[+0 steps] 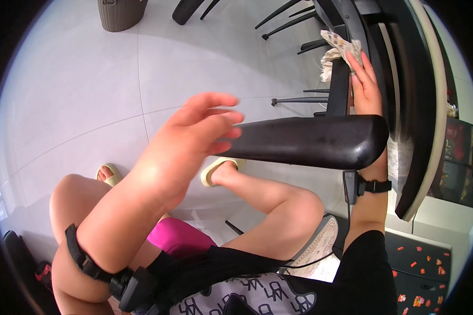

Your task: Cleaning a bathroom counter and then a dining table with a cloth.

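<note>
My right hand [365, 88] reaches past a dark, glossy bar [311, 141], which looks like a chair's armrest. Its fingers are stretched out over a crumpled, pale patterned cloth [341, 49]. The cloth lies bunched against the black chair frame [340, 88]. My left hand [197, 126] hovers at the bar's left end, fingers loosely curled and apart, slightly blurred. Nothing shows in it, and it hides that end of the bar. My right forearm runs partly beneath the bar's rounded right end.
Thin black chair legs [295, 100] stand on the grey tiled floor [82, 86]. A ribbed bin [122, 15] is at the top left. Along the right curves a pale-edged tabletop [433, 118]. Dark printed boxes [457, 157] sit beyond it. A magenta seat [181, 238] shows between my legs.
</note>
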The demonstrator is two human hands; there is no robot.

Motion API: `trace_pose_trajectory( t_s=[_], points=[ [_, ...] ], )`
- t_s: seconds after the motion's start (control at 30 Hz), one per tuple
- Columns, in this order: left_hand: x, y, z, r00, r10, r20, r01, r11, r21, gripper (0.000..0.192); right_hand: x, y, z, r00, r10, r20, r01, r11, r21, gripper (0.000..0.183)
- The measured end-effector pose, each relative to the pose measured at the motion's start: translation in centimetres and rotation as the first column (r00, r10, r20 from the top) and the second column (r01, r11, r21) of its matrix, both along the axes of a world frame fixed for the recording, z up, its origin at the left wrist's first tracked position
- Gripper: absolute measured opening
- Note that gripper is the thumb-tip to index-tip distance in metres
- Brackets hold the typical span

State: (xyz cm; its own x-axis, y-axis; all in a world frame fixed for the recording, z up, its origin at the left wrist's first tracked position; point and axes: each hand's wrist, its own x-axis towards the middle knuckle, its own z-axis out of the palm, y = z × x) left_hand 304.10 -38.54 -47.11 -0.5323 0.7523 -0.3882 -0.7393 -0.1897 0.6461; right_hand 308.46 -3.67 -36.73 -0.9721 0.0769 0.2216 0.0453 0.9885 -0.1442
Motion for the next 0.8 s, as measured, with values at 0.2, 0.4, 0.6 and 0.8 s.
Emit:
trace_pose_trajectory(
  t_s=[0.2,0.4,0.6,0.8],
  points=[
    [-0.4,10.3,2.6,0.875,-0.074,-0.478,0.077,0.997,-0.014,0.036,-5.1,4.3,-0.6,0.995,0.066,-0.08,-0.071,0.995,-0.065,0.045],
    [-5.7,20.3,6.1,0.277,0.131,-0.952,-0.091,0.99,0.109,0.032,-6.0,9.9,-0.8,0.933,0.301,-0.196,-0.345,0.902,-0.259,0.044],
    [-4.6,21.8,5.8,0.092,0.069,-0.993,0.105,0.991,0.078,0.032,3.2,10.3,0.7,0.917,0.191,-0.351,-0.225,0.973,-0.056,0.04],
    [-5.5,20.4,8.1,-0.019,-0.159,-0.987,0.367,0.917,-0.155,0.031,6.2,3.4,-5.0,0.901,-0.114,-0.418,0.075,0.991,-0.109,0.036]
  ],
)
